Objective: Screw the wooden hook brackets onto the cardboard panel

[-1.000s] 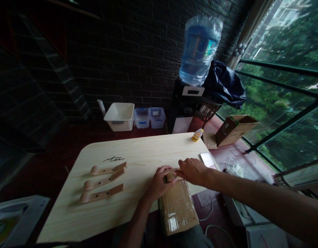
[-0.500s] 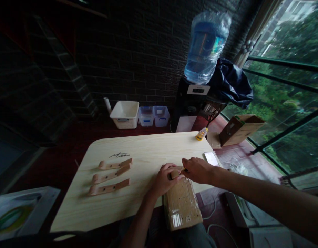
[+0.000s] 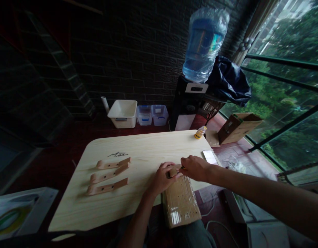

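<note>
A cardboard box (image 3: 182, 201) wrapped in clear tape lies over my lap, its far end at the table's near edge. At that end my left hand (image 3: 162, 177) is closed on a small tan piece (image 3: 173, 172), holding it against the box top. My right hand (image 3: 194, 167) is a fist around a thin tool with a yellow part (image 3: 183, 168) showing; its tip meets the tan piece, and its kind is hidden by my fingers. To the left, three tan strips with rolled ends and dark spots, one of them the nearest strip (image 3: 107, 187), lie on the table (image 3: 145, 148).
Several thin dark pieces (image 3: 118, 154) lie behind the strips. At the table's right are a phone (image 3: 209, 157) and a small yellow-based bottle (image 3: 200, 132). Beyond stand a white basket (image 3: 122, 115), clear bins (image 3: 159, 115), a water dispenser (image 3: 186, 103) and an open carton (image 3: 237, 128).
The whole view has shifted slightly. My hands stay together over the box's far end, and the tan piece between them appears turned a little.
</note>
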A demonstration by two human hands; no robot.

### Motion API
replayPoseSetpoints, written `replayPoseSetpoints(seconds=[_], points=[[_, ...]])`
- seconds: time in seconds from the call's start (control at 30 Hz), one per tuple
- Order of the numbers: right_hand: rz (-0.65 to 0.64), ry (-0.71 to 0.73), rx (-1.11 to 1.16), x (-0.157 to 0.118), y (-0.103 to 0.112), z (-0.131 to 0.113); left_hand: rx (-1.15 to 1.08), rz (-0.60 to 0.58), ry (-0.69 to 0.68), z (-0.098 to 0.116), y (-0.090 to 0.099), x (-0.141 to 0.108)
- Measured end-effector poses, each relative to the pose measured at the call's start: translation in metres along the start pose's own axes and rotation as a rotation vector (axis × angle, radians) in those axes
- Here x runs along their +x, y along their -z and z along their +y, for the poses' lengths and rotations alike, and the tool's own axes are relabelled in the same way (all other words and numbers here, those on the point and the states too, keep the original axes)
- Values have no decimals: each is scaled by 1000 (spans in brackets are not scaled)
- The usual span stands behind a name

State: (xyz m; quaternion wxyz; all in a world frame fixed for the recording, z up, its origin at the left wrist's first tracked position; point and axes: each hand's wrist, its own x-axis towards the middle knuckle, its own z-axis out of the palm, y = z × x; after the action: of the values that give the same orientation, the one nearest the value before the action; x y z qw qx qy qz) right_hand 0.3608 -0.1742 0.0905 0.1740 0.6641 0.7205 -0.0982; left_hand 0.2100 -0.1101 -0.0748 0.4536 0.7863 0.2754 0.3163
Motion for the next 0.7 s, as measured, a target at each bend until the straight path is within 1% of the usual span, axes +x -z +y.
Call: replayPoseSetpoints(seconds=[0.03, 0.07, 0.13, 0.23, 0.33, 0.43, 0.57, 0.63, 0.7], points=[[5, -18, 19, 0, -1, 0, 4, -4, -3, 0, 0, 0], [13, 2, 32, 0, -2, 1, 8, -8, -6, 0, 0, 1], [32, 104, 23, -2, -2, 4, 14, -9, -15, 0, -1, 2], [53, 264, -82, -6, -2, 9, 27, -1, -30, 0, -2, 2], [78, 331, -172, -8, -3, 10, 36, -4, -43, 0, -2, 2], [71, 317, -178, -5, -6, 7, 32, -4, -39, -1, -2, 1], [38, 195, -145, -2, -9, 3, 7, -5, -36, -2, -2, 0], [42, 184, -129, -3, -11, 3, 4, -6, -33, -2, -2, 0], [59, 206, -111, -4, -11, 5, 6, 2, -31, -3, -2, 0]])
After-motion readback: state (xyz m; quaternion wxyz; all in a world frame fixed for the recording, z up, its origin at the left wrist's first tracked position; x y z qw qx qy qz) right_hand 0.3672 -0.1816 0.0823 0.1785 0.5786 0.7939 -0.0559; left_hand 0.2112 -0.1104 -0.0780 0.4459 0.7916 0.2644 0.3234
